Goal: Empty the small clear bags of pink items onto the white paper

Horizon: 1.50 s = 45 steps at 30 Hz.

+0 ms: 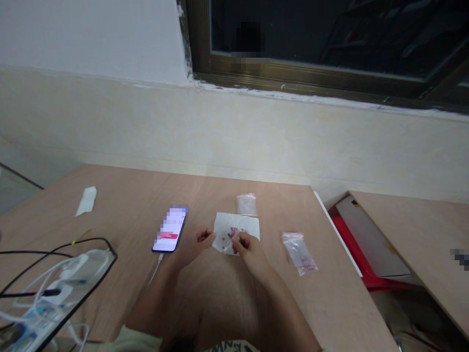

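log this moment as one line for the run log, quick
left hand: fingers curled beside white paper | right hand: fingers over pink specks | near: plastic bag, phone

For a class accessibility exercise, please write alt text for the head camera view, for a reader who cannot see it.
A person's left hand and right hand, fingers pinched, are over small pink-red bits on a white paper sheet on a wooden table. Two small clear plastic bags lie nearby, with a smartphone to the left.
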{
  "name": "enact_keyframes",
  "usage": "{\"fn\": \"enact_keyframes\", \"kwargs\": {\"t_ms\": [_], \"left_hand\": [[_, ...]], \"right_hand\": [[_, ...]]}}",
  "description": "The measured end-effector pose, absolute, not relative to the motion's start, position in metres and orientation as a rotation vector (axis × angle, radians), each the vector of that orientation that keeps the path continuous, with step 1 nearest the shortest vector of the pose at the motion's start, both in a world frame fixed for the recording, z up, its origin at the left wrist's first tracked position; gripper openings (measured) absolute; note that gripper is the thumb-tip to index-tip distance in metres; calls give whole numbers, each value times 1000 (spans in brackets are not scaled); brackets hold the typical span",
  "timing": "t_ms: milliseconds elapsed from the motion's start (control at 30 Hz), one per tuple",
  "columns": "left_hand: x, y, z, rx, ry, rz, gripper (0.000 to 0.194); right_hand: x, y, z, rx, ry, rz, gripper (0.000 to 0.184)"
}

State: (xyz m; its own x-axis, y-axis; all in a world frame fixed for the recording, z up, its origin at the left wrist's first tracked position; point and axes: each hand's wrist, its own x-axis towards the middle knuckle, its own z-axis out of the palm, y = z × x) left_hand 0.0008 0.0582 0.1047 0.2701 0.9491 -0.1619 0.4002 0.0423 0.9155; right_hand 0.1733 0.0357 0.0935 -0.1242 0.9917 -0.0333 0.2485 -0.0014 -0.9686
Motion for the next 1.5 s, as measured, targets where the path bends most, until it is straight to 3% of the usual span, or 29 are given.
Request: {"fn": "enact_keyframes", "kwargs": {"t_ms": [300,567,633,800,933,1100,1267,1500], "left_hand": [[8,39,101,1695,1078,534,26],[14,29,105,1696,1332,650,16],[21,24,112,1776,1313,628,18],[20,18,119,1831,1246,632,22],[4,23,99,1637,1359,768,25],[-6,35,67,1468,1189,612,36],[-10,49,44,1335,1273,718,36],[-15,60,33,1279,1333,755,35]], "right_hand": [[164,23,100,-1205,-1538,1380,24],[166,10,92,-1613,-1439,1061,15],[161,9,89,-1536,-1429,1138,6],[159,12,77,-1419,-1265,1394,5],[167,20,70,-1282,-1116,1465,6],[167,33,58,-1098,-1070,1716,16],[170,39,29,-1268,-923,1502,29],[174,39,8,-1497,-1273,1112,25]]}}
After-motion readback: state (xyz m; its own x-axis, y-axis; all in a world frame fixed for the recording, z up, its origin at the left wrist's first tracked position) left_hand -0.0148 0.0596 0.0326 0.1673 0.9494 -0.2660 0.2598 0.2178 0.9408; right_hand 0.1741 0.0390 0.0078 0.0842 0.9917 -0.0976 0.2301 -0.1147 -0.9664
